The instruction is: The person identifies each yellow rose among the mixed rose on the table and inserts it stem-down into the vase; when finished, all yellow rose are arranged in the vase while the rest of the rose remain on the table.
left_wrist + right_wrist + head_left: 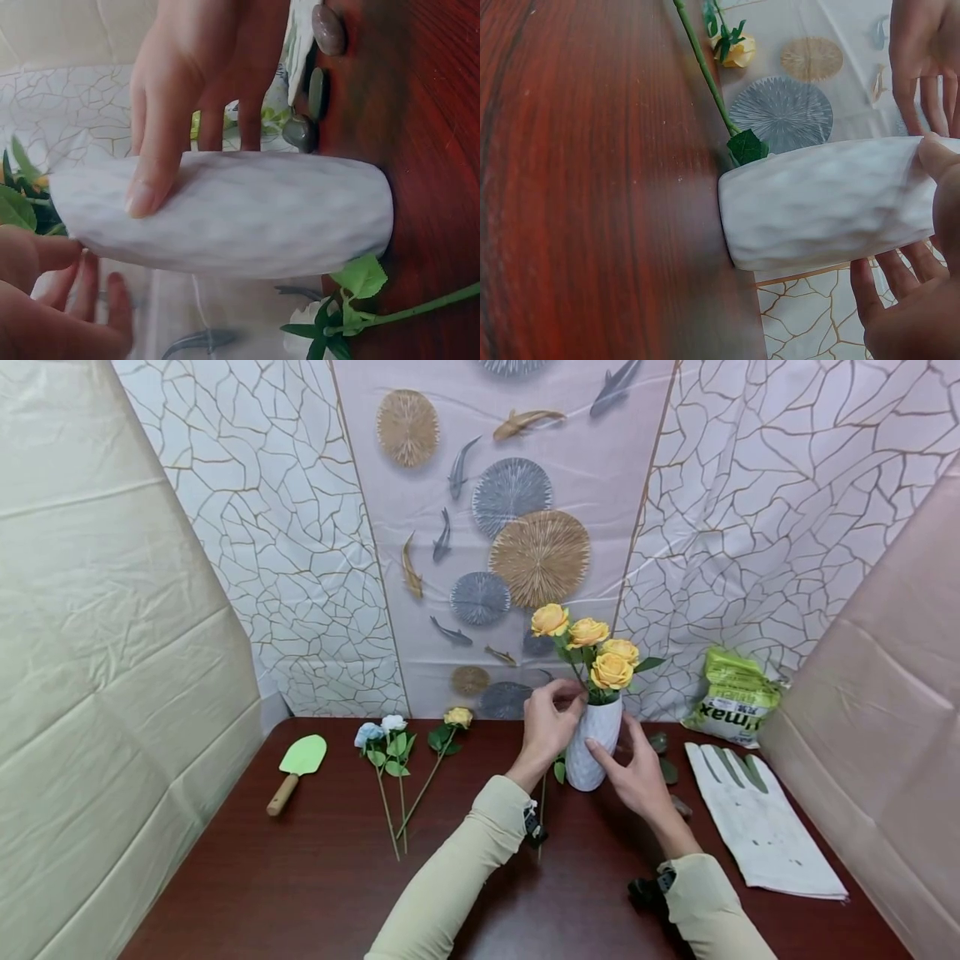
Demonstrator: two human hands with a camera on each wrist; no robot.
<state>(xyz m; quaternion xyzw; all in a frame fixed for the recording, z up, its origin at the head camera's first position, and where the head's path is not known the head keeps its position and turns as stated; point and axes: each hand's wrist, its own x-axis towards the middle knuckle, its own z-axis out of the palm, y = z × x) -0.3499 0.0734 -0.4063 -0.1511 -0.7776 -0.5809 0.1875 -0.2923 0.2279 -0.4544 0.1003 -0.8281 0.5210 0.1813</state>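
Note:
A white dimpled vase stands upright on the table with several yellow roses in its mouth. My right hand grips the vase, thumb on the near side and fingers around the right. At the rim, my left hand pinches at the stem of the leftmost yellow rose; its fingertips are partly hidden in the head view. In the left wrist view, the other left fingers spread loosely beside the vase. A white flower on a green stem lies by the vase's base, mostly hidden behind the left arm in the head view.
To the left lie a blue flower, a white flower, a yellow rose and a green trowel. On the right are stones, white gloves and a green bag against the back wall.

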